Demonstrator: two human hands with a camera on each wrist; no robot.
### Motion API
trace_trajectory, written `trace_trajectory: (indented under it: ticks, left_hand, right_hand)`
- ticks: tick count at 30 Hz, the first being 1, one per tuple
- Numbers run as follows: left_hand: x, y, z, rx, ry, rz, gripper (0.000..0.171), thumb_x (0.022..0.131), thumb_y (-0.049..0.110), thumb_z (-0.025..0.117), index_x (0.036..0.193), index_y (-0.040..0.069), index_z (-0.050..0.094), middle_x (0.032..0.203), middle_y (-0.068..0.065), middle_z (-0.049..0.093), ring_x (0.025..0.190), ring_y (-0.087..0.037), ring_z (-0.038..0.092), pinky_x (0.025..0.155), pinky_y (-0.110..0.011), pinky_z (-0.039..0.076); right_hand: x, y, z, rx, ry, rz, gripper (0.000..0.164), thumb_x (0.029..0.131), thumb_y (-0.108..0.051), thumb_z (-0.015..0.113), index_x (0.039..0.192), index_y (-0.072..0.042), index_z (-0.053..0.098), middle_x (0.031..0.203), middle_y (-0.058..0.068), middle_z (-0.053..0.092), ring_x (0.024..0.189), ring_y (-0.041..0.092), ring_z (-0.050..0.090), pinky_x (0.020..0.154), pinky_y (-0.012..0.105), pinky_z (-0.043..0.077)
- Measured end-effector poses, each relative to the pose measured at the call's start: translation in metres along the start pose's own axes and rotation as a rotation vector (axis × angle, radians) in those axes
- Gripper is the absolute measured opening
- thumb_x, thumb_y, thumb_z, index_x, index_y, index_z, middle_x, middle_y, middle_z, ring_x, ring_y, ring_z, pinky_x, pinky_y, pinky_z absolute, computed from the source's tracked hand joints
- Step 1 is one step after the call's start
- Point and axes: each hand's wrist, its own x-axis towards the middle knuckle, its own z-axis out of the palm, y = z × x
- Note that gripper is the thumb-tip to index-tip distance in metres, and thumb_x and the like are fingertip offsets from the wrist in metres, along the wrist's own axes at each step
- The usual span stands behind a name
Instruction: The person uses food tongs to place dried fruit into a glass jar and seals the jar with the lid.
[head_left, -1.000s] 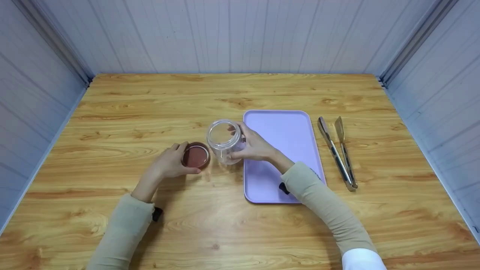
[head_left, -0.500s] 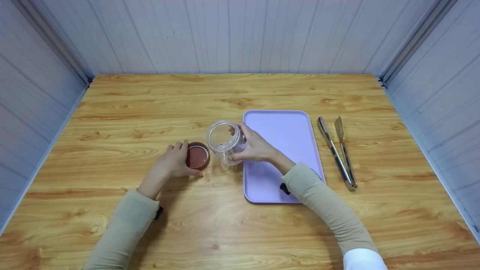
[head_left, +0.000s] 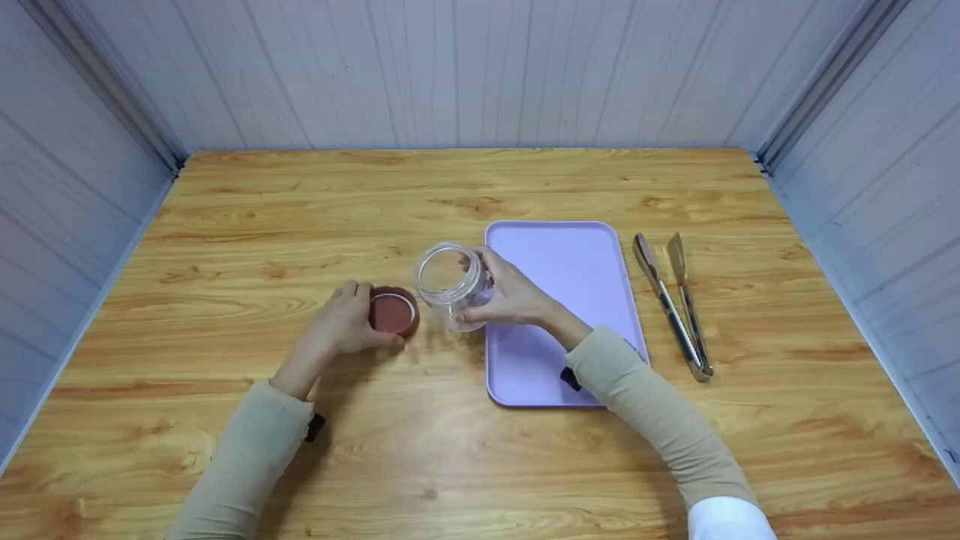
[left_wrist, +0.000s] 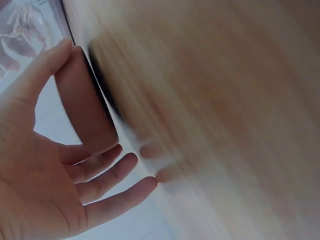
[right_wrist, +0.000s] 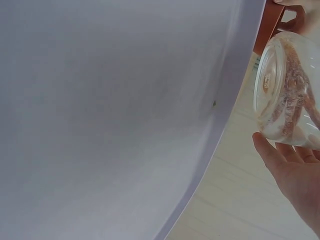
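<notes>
A round reddish-brown lid (head_left: 393,313), hollow side up, is at my left hand (head_left: 341,321). Thumb and fingers grip its rim from the left, low over the wooden table. In the left wrist view the lid (left_wrist: 85,102) shows its side wall close above the wood, while the other fingers spread beside it. My right hand (head_left: 504,292) holds a clear jar (head_left: 450,289) around its side, with the uncovered mouth facing up. Its base overlaps the left edge of the lilac tray in the head view. The right wrist view shows the jar (right_wrist: 287,90) with fingers around it.
The lilac tray (head_left: 555,259) lies under my right forearm, with nothing on it but shadow and arm. Metal tongs (head_left: 679,315) lie spread to the right of the tray. Pale panel walls (head_left: 465,75) close off the table's back and sides.
My left hand and the lid shift slightly right, then slightly back left, and the thumb moves closer to the rim. The jar dips very slightly in my right hand.
</notes>
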Motion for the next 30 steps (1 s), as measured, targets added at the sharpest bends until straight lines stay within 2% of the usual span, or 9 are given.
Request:
trace_trajectory:
  ticks: [6, 12, 15, 19, 21, 23, 26, 30]
  left_hand:
    - [-0.002, -0.004, -0.002, -0.125, 0.071, 0.038, 0.09, 0.06, 0.047, 0.076, 0.118, -0.012, 0.038, 0.102, -0.022, 0.039, 0.093, -0.035, 0.041, 0.08, -0.047, 0.038]
    - [-0.005, -0.009, -0.007, -0.348, 0.085, 0.023, 0.089, 0.062, 0.045, 0.076, 0.122, -0.007, 0.036, 0.107, -0.02, 0.036, 0.096, -0.032, 0.04, 0.083, -0.045, 0.036]
    - [-0.011, -0.005, -0.016, -0.541, 0.073, -0.004, 0.084, 0.067, 0.036, 0.076, 0.125, -0.007, 0.033, 0.114, -0.021, 0.034, 0.102, -0.032, 0.038, 0.088, -0.044, 0.033]
    - [-0.015, -0.004, -0.021, -0.876, 0.087, -0.003, 0.074, 0.074, 0.015, 0.072, 0.128, -0.006, 0.027, 0.122, -0.021, 0.036, 0.109, -0.028, 0.039, 0.089, -0.033, 0.035]
    - [-0.015, -0.007, -0.018, -1.023, 0.107, 0.029, 0.07, 0.076, 0.007, 0.069, 0.13, -0.005, 0.026, 0.123, -0.019, 0.038, 0.109, -0.025, 0.04, 0.085, -0.027, 0.038]
    - [-0.013, -0.009, -0.014, -1.125, 0.138, 0.072, 0.067, 0.076, 0.0, 0.066, 0.13, -0.003, 0.026, 0.124, -0.016, 0.038, 0.109, -0.022, 0.04, 0.083, -0.024, 0.039]
    - [-0.013, -0.008, -0.012, -1.237, 0.172, 0.138, 0.067, 0.076, -0.007, 0.061, 0.131, -0.002, 0.024, 0.126, -0.014, 0.034, 0.112, -0.022, 0.038, 0.086, -0.024, 0.038]
    - [-0.016, -0.006, -0.012, -1.329, 0.177, 0.212, 0.066, 0.076, -0.009, 0.058, 0.13, 0.0, 0.02, 0.127, -0.014, 0.029, 0.115, -0.023, 0.034, 0.087, -0.026, 0.038]
  right_hand:
    - [-0.001, -0.001, -0.002, -0.01, -0.011, 0.026, 0.091, 0.061, -0.035, 0.078, 0.133, -0.01, 0.027, 0.122, 0.002, 0.043, 0.111, 0.017, 0.041, 0.094, 0.035, 0.03]
    - [-0.003, 0.0, -0.004, -0.034, -0.003, 0.039, 0.091, 0.062, -0.035, 0.076, 0.133, -0.009, 0.027, 0.121, 0.001, 0.043, 0.11, 0.011, 0.039, 0.095, 0.034, 0.028]
    - [-0.004, -0.005, -0.006, -0.023, 0.008, 0.03, 0.089, 0.062, -0.03, 0.077, 0.133, -0.007, 0.028, 0.121, 0.003, 0.044, 0.11, 0.013, 0.04, 0.095, 0.035, 0.028]
    - [-0.004, -0.005, -0.006, -0.002, 0.019, 0.017, 0.087, 0.061, -0.026, 0.077, 0.132, -0.007, 0.03, 0.121, 0.005, 0.045, 0.109, 0.015, 0.041, 0.095, 0.035, 0.028]
    - [-0.004, -0.001, -0.005, -0.003, 0.019, 0.018, 0.087, 0.061, -0.025, 0.077, 0.132, -0.008, 0.029, 0.121, 0.003, 0.045, 0.109, 0.014, 0.041, 0.094, 0.034, 0.029]
    - [-0.004, -0.004, -0.005, 0.008, 0.016, 0.012, 0.085, 0.062, -0.022, 0.076, 0.132, -0.007, 0.03, 0.121, 0.005, 0.045, 0.11, 0.018, 0.042, 0.095, 0.036, 0.029]
    - [-0.007, -0.018, -0.008, 0.031, 0.015, 0.0, 0.079, 0.063, -0.015, 0.073, 0.13, -0.002, 0.031, 0.122, 0.01, 0.045, 0.111, 0.024, 0.042, 0.095, 0.038, 0.028]
    - [-0.01, -0.029, -0.01, 0.061, 0.016, -0.019, 0.075, 0.065, -0.011, 0.073, 0.127, 0.002, 0.032, 0.122, 0.016, 0.045, 0.112, 0.028, 0.042, 0.095, 0.042, 0.028]
